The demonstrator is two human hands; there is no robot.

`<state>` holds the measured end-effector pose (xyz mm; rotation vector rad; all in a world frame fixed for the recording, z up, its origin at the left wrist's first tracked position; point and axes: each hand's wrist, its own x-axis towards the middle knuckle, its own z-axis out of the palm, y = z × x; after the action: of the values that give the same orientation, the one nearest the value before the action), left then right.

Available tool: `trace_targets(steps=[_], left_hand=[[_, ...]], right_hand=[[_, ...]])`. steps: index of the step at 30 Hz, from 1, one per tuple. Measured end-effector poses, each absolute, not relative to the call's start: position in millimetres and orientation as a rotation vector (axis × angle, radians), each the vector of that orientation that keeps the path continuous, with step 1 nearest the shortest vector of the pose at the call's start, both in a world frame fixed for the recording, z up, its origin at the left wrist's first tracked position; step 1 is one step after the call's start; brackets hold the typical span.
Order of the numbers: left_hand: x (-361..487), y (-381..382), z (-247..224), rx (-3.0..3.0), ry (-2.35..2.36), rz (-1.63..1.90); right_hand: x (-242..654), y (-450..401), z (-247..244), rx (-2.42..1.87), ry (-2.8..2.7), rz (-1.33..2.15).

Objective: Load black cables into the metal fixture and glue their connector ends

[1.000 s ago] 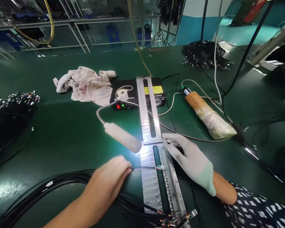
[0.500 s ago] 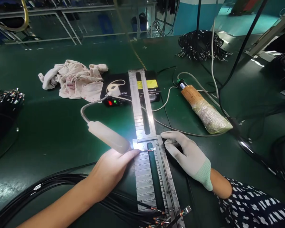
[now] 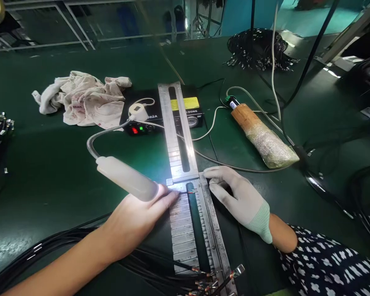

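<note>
My left hand [image 3: 138, 218], bare, is closed with thumb and forefinger pinching a thin dark cable [image 3: 182, 192]. The cable's end, with small coloured wires, lies across the slot of a long grooved metal jig [image 3: 183, 230]. Over that hand hangs a white lamp head [image 3: 128, 177], lighting the fingertips. My right hand [image 3: 239, 199] wears a white glove with a green cuff. Its forefinger touches the top of the jig's right rail; thumb and forefinger are apart with nothing visible between them. Several cable ends [image 3: 208, 283] lie bunched at the jig's near end.
Behind the jig sits a black control box [image 3: 188, 117] with red and green lights. A crumpled cloth [image 3: 83, 100] is left of it. A wood-handled tool wrapped in plastic film [image 3: 263, 137] lies right. Black cable bundles [image 3: 255, 47] lie at the back; more cables loop at lower left.
The view has shifted, so most things appear slightly further left and higher. My left fingertips sit a little closer to the jig's slot. The right hand stays at the rail.
</note>
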<state>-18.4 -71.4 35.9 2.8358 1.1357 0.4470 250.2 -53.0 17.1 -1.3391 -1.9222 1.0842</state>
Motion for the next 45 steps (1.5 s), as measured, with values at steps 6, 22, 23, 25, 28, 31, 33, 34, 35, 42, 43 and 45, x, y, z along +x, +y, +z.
trace_targets(steps=[6, 22, 23, 25, 28, 31, 33, 34, 35, 42, 43, 45], left_hand=[[-24.6, -75.1, 24.9, 2.573, 1.129, 0.524], [-28.3, -124.5, 52.1, 2.159, 1.074, 0.147], [-27.7, -128.7, 55.9, 2.09, 1.05, 0.067], [-26.1, -132.7, 58.7, 2.004, 1.046, 0.002], [-22.8, -126.4, 51.7, 2.013, 1.159, 0.222], [-20.2, -110.8, 39.2, 2.16, 1.286, 0.48], [-20.1, -100.4, 32.4, 2.294, 1.281, 0.539], [-20.6, -96.2, 30.1, 2.359, 1.257, 0.536], [-21.5, -92.8, 28.4, 2.417, 1.229, 0.522], [-30.8, -84.0, 24.9, 2.652, 1.126, 0.415], [-31.9, -83.0, 24.6, 2.66, 1.109, 0.413], [-33.5, -80.3, 24.7, 2.656, 1.076, 0.397]], right_hand=[[251.3, -53.4, 14.4, -1.327, -1.921, 1.065], [260.2, -73.9, 13.7, -1.288, -1.929, 1.067], [261.6, -76.6, 13.2, -1.295, -1.938, 1.068], [263.0, -79.0, 12.2, -1.316, -1.935, 1.071], [262.5, -77.6, 11.7, -1.346, -1.92, 1.086], [261.8, -76.2, 12.2, -1.353, -1.927, 1.091], [261.7, -76.3, 12.9, -1.354, -1.931, 1.088], [261.7, -76.6, 13.2, -1.353, -1.934, 1.084], [261.7, -76.8, 13.5, -1.353, -1.938, 1.081], [261.3, -74.8, 14.0, -1.338, -1.958, 1.095], [261.3, -74.4, 14.2, -1.338, -1.958, 1.094], [261.3, -74.0, 14.7, -1.333, -1.96, 1.097]])
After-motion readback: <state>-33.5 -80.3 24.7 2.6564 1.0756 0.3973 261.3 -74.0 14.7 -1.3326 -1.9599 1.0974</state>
